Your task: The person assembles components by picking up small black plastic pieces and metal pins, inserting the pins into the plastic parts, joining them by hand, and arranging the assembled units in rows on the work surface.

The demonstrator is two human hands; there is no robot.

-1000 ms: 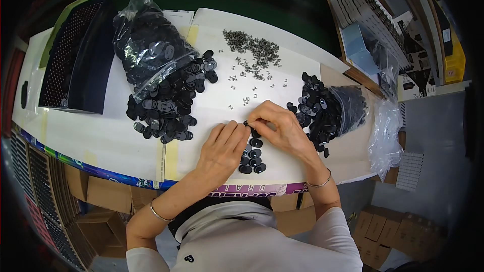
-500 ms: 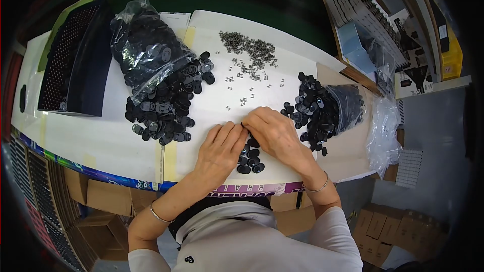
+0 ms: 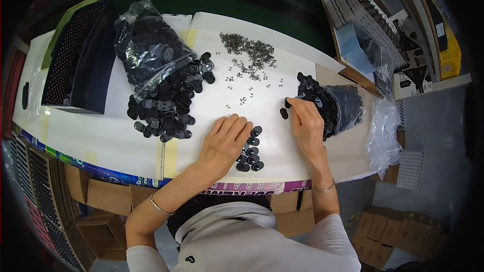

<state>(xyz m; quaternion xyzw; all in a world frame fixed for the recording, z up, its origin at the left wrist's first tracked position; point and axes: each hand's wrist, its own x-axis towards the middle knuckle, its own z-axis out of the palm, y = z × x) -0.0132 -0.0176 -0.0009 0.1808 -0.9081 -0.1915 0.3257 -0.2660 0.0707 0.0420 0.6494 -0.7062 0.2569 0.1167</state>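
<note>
Black oval pieces (image 3: pixel 252 151); closely grouped

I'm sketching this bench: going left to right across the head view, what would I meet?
Small black oblong, dark dotted box, left heap of black pieces, left hand, right hand, smaller bag of black pieces, crumpled clear plastic.

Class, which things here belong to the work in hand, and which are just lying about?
Likely part of the work:
rows of black pieces, beside the left hand
right-hand black pile, by the right hand
left-hand black pile
small metal bits

Likely just lying about:
crumpled clear plastic
light blue box
cardboard cartons
</note>
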